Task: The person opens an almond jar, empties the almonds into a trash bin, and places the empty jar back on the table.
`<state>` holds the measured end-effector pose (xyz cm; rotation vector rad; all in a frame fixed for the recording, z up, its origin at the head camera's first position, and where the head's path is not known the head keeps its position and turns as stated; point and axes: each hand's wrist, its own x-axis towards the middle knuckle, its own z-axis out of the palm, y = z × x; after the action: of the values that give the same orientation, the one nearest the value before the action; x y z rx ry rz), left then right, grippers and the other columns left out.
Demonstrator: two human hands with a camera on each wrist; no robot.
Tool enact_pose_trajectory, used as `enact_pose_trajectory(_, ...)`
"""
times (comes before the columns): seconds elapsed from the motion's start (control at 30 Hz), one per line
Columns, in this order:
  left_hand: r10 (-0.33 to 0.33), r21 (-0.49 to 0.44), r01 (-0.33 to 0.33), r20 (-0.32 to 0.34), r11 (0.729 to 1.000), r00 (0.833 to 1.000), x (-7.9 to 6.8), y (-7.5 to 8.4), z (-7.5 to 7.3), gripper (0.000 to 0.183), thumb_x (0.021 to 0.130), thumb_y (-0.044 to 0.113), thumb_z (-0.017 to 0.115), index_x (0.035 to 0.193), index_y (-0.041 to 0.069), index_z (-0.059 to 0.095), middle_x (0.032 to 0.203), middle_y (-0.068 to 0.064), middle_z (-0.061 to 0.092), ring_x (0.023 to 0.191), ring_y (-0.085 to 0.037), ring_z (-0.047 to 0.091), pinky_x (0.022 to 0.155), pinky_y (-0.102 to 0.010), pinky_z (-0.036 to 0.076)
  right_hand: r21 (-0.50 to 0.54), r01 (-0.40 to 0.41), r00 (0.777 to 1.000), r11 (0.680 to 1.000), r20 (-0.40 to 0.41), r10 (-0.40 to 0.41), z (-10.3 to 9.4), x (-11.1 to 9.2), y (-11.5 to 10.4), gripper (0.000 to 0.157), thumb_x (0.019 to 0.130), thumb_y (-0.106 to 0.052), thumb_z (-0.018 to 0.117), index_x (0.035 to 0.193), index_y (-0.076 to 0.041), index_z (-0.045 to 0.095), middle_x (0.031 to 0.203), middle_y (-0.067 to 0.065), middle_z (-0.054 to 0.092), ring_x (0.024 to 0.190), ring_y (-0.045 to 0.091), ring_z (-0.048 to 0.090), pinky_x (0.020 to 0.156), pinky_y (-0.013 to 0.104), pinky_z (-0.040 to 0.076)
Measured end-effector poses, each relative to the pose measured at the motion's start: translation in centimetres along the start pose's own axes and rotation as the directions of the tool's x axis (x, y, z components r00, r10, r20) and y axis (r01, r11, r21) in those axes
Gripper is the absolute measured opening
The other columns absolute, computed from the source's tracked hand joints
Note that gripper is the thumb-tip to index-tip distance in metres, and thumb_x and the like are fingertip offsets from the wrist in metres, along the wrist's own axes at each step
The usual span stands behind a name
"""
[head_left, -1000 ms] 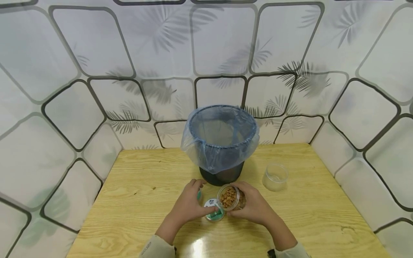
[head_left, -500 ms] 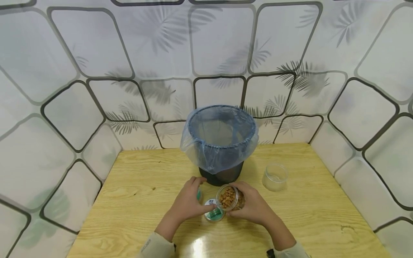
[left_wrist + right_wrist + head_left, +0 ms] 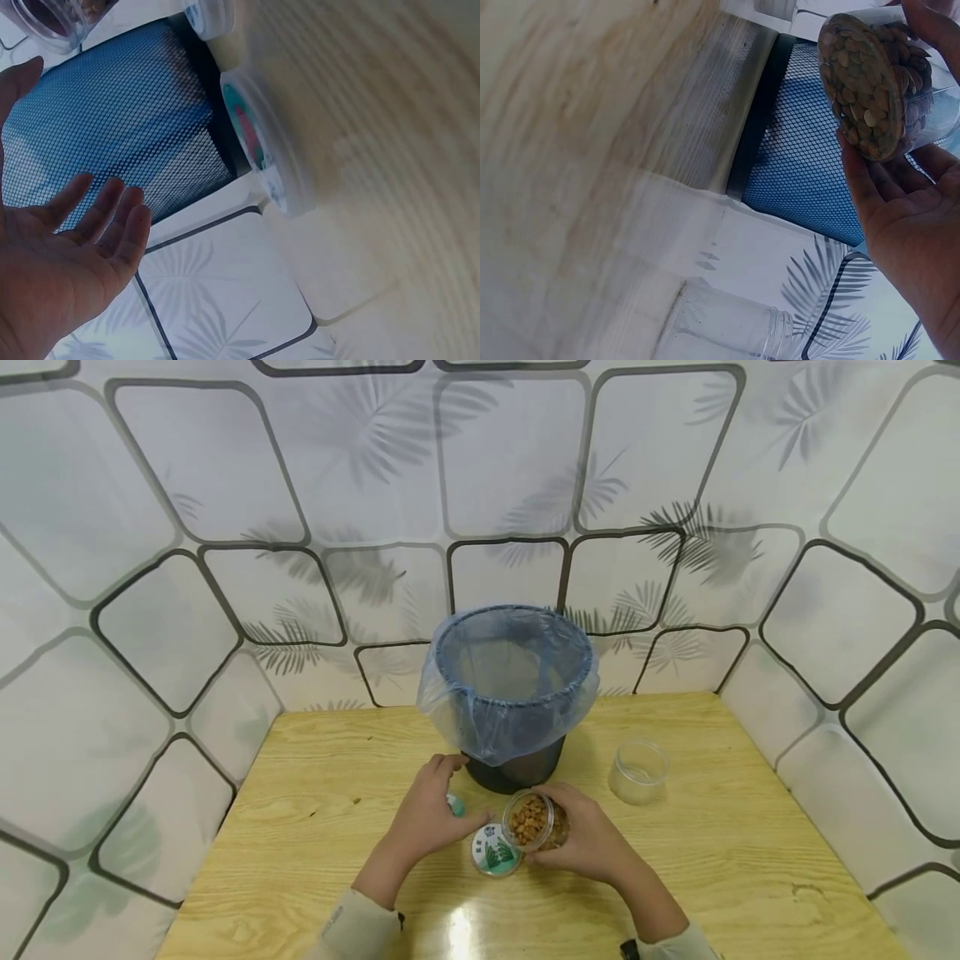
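My right hand [image 3: 588, 835] grips a clear jar of almonds [image 3: 531, 821], tilted so its mouth faces up and to the left. In the right wrist view, fingers and thumb curl round the jar [image 3: 870, 86], with the nuts lying against its base. My left hand [image 3: 426, 814] hovers left of the jar, thumb and fingers spread, holding nothing. Below and between the hands, a round lid [image 3: 496, 849] with a green and white label lies on the table. Another lid [image 3: 455, 805] is partly hidden by the left hand. Two lids also show in the left wrist view, the nearer lid [image 3: 262, 146] standing apart from the fingers.
A black mesh bin [image 3: 517, 768] with a blue bag liner [image 3: 510, 727] stands right behind the hands. To the right sits a clear uncovered jar [image 3: 639, 772]. Patterned walls [image 3: 390, 577] enclose the wooden table [image 3: 720, 860] at the back and sides.
My left hand has shifted a little left and away, its thumb moving off the front lid and uncovering more of the label. The right hand and jar stay nearly in place.
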<state>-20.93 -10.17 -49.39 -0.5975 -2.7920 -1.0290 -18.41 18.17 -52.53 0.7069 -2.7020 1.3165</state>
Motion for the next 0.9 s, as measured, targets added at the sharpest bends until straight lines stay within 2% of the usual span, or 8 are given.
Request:
enact_pose_trajectory(0.2, 0.036, 0.053, -0.034, -0.044, 0.998, 0.998, 0.8, 0.1, -1.0, 0.086, 0.082, 0.055, 0.087, 0.144, 0.002, 0.058, 0.135, -0.017, 0.061, 0.124, -0.037, 0.060, 0.102, -0.055, 0.055, -0.021, 0.004, 1.000, 1.000, -0.002, -0.004, 0.0, 0.1, 0.1, 0.090, 0.065, -0.037, 0.105, 0.143, -0.025, 0.063, 0.135, -0.007, 0.067, 0.122, 0.017, 0.067, 0.104, 0.047, 0.058)
enact_pose_trajectory(0.33, 0.010, 0.052, -0.008, -0.035, 0.999, 0.999, 1.1, 0.1, -1.6, 0.086, 0.082, 0.057, 0.087, 0.142, 0.003, 0.058, 0.134, -0.015, 0.061, 0.123, -0.036, 0.060, 0.102, -0.054, 0.055, -0.020, -0.003, 1.000, 1.000, 0.007, 0.003, -0.1, 0.1, 0.0, 0.090, 0.065, -0.038, 0.104, 0.144, -0.023, 0.062, 0.136, -0.005, 0.066, 0.123, 0.019, 0.066, 0.104, 0.047, 0.058)
enact_pose_trajectory(0.57, -0.032, 0.003, 0.032, -0.043, 0.999, 0.999, 1.5, -0.2, -2.3, 0.080, 0.080, 0.053, 0.090, 0.142, 0.013, 0.058, 0.137, -0.010, 0.060, 0.125, -0.032, 0.058, 0.102, -0.052, 0.054, -0.021, -0.016, 1.000, 1.000, 0.021, 0.016, -0.2, 0.1, -0.3, 0.091, 0.066, -0.037, 0.104, 0.145, -0.020, 0.062, 0.137, -0.004, 0.066, 0.124, 0.020, 0.067, 0.104, 0.047, 0.058)
enact_pose_trajectory(0.73, -0.056, -0.008, 0.055, -0.063, 0.998, 0.996, 1.7, -0.6, -2.9, 0.081, 0.081, 0.049, 0.091, 0.143, 0.011, 0.056, 0.136, -0.011, 0.060, 0.125, -0.033, 0.058, 0.102, -0.053, 0.054, -0.015, -0.020, 1.000, 1.000, 0.021, 0.020, -0.2, 0.1, -0.4, 0.091, 0.066, -0.035, 0.104, 0.145, -0.020, 0.061, 0.137, -0.003, 0.066, 0.124, 0.020, 0.066, 0.104, 0.048, 0.058)
enact_pose_trajectory(0.9, -0.049, -0.005, 0.049, -0.088, 0.999, 0.995, 2.1, -0.9, -3.7, 0.080, 0.084, 0.041, 0.088, 0.147, 0.007, 0.052, 0.138, -0.014, 0.059, 0.127, -0.035, 0.057, 0.103, -0.054, 0.053, -0.018, -0.038, 0.999, 0.999, 0.030, 0.038, -0.2, 0.1, -0.3, 0.092, 0.067, -0.036, 0.104, 0.146, -0.019, 0.060, 0.138, -0.001, 0.065, 0.125, 0.021, 0.066, 0.104, 0.048, 0.058)
